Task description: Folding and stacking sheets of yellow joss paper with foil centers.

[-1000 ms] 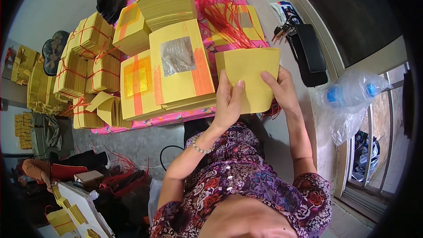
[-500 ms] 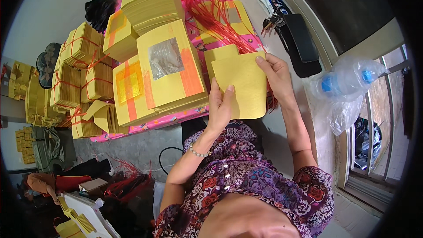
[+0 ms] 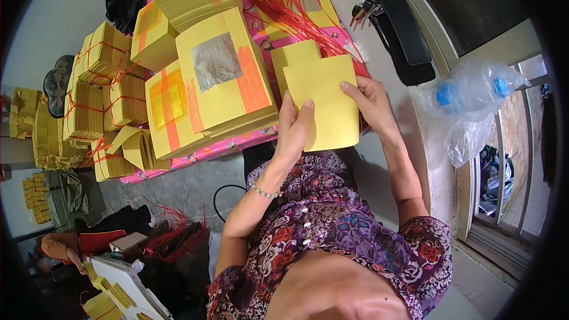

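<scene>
Both hands hold a bundle of yellow paper sheets (image 3: 325, 106) in front of my lap. My left hand (image 3: 293, 124) grips the left edge, thumb on the front face and fingers behind. My right hand (image 3: 373, 102) pinches the upper right edge the same way. How many sheets are in the bundle cannot be made out. Just beyond it lies another piece of yellow paper (image 3: 290, 58), partly covered. To the left stands a thick stack of yellow paper (image 3: 210, 112), its top bearing a silver square and an orange stripe.
Further left sit bundles tied with red string (image 3: 121, 101) and a taller stack (image 3: 195, 0), all on a pink patterned cloth (image 3: 249, 131). Red plastic strips (image 3: 296, 18) trail behind. On the right ledge lie keys (image 3: 368, 9), a black case (image 3: 406, 41) and a bagged plastic bottle (image 3: 468, 96).
The stacks and cloth sit slightly higher in the picture, as the view has shifted. Both hands keep their grip on the yellow paper, which has risen a little in the picture.
</scene>
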A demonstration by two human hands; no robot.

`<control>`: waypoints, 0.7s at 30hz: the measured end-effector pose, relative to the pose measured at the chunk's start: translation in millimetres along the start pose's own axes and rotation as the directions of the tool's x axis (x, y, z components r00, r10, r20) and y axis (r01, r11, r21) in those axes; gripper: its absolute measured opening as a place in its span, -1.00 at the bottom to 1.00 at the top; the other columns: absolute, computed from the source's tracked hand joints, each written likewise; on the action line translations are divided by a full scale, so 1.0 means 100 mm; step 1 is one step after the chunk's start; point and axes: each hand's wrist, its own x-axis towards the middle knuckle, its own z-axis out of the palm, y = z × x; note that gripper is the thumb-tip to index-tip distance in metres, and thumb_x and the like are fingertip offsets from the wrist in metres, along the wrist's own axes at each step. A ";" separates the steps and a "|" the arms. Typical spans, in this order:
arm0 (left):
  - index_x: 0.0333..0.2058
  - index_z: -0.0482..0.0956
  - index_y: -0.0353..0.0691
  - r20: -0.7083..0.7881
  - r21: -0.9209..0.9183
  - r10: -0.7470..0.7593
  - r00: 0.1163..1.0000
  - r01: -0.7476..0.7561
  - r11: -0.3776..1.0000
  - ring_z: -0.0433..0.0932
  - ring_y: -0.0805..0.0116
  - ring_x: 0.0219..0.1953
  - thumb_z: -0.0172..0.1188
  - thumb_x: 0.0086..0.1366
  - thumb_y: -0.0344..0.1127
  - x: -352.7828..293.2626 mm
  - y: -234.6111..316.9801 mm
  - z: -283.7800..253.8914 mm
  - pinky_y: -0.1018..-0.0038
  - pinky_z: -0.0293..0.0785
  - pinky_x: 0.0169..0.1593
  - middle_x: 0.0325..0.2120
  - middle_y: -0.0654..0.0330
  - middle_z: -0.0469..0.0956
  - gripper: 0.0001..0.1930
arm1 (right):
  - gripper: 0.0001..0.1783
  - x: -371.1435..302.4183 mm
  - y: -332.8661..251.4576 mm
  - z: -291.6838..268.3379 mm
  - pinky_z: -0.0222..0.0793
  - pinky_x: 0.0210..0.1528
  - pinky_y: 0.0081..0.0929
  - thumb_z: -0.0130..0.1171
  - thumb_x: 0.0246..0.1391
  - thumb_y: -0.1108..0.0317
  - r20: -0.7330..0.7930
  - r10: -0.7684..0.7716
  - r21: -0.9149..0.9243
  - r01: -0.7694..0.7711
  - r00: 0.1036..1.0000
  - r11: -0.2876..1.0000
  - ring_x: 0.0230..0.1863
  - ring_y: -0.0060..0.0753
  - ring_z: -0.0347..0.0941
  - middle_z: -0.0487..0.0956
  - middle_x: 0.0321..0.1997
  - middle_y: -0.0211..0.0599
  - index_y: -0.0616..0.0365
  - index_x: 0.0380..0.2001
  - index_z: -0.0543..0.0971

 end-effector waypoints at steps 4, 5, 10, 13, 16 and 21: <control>0.11 0.24 -0.31 -0.004 -0.052 -0.031 1.000 0.031 0.998 0.42 0.48 0.02 -0.12 0.40 -0.48 0.01 0.00 0.00 0.50 0.35 0.09 -0.01 0.15 0.44 -0.68 | -0.68 -0.01 -0.01 -0.03 0.42 -0.28 -0.66 0.10 0.23 0.29 0.023 -0.022 -0.021 0.023 0.999 1.000 -0.35 -0.69 0.51 0.64 -0.31 -0.35 0.37 -0.13 0.57; 0.11 0.24 -0.31 -0.004 -0.051 -0.036 0.999 0.036 0.998 0.42 0.48 0.02 -0.12 0.40 -0.48 0.02 -0.01 -0.02 0.50 0.35 0.09 -0.01 0.15 0.44 -0.68 | -0.67 -0.02 0.00 -0.04 0.44 -0.29 -0.67 0.09 0.24 0.29 0.056 -0.034 -0.023 0.035 0.998 0.999 -0.36 -0.68 0.52 0.64 -0.30 -0.33 0.38 -0.10 0.55; 0.11 0.25 -0.30 0.011 -0.067 -0.065 0.998 0.066 0.996 0.42 0.47 0.03 -0.12 0.40 -0.48 0.03 -0.07 -0.07 0.51 0.36 0.09 0.00 0.15 0.44 -0.68 | -0.66 -0.08 0.03 -0.09 0.44 -0.26 -0.66 0.09 0.24 0.29 0.080 0.069 -0.125 -0.059 0.994 0.990 -0.32 -0.68 0.53 0.64 -0.28 -0.34 0.35 -0.07 0.54; 0.12 0.25 -0.29 0.001 -0.058 -0.070 0.998 0.069 0.996 0.42 0.47 0.03 -0.13 0.40 -0.48 0.03 -0.05 -0.04 0.51 0.36 0.09 0.00 0.16 0.43 -0.67 | -0.66 -0.10 0.11 -0.16 0.44 -0.26 -0.67 0.10 0.23 0.28 0.135 0.059 -0.094 -0.047 0.989 0.994 -0.32 -0.68 0.52 0.64 -0.28 -0.36 0.34 -0.05 0.54; 0.16 0.24 -0.26 0.029 -0.015 -0.063 0.998 0.063 0.998 0.43 0.44 0.06 -0.12 0.42 -0.47 0.05 -0.05 -0.08 0.48 0.38 0.12 0.05 0.15 0.41 -0.65 | -0.67 -0.14 0.12 -0.12 0.42 -0.29 -0.67 0.14 0.21 0.29 0.158 0.092 -0.085 -0.079 0.983 0.993 -0.34 -0.68 0.51 0.63 -0.31 -0.37 0.36 -0.10 0.55; 0.16 0.23 -0.27 0.004 0.022 -0.053 0.999 0.052 0.998 0.43 0.44 0.06 -0.12 0.42 -0.47 0.07 -0.08 -0.08 0.47 0.37 0.12 0.05 0.15 0.42 -0.65 | -0.67 -0.16 0.11 -0.10 0.41 -0.29 -0.65 0.18 0.18 0.30 0.127 0.118 -0.114 -0.104 0.985 0.988 -0.34 -0.67 0.51 0.63 -0.33 -0.36 0.38 -0.14 0.57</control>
